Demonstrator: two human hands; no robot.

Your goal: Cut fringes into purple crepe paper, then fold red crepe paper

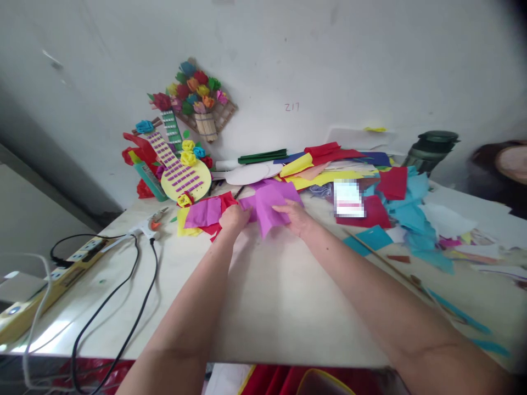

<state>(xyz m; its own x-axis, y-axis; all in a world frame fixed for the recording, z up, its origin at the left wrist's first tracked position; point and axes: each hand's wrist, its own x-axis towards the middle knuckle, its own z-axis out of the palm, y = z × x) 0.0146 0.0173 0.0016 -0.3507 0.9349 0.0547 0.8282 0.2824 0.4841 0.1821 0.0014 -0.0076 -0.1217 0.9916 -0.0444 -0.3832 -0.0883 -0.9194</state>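
1. Purple paper [269,211] is up near the back of the table [280,307], between the two hands, one part of it raised and bent, the rest spread out behind.
2. Right hand [297,218] is mostly closed, thumb and fingers pinching the right side of that paper.
3. Left hand [234,219] is curled mostly closed and touching the left end of it. Fingertips are hidden, so can't tell if it's actually gripping.
4. Just left of that hand there's a purple piece [203,213] lying over red paper [228,201] and yellow paper [182,226].
5. Further left: a glue gun [145,226] with a black cord, then a yellow power strip [68,274] with white sockets.
6. Back left has a paper guitar [185,180] with little flowers on it, a green bottle [151,182] leaning beside it, and a flower bouquet craft [200,96] against the wall.
7. Behind the purple paper, a messy pile of colored sheets [329,176] plus a white oval [249,174].
8. Over on the right: a blurred-out bright rectangle [349,198] on red paper, blue scraps [370,240], a thin stick [381,257], and a dark flask [431,149] at the back.
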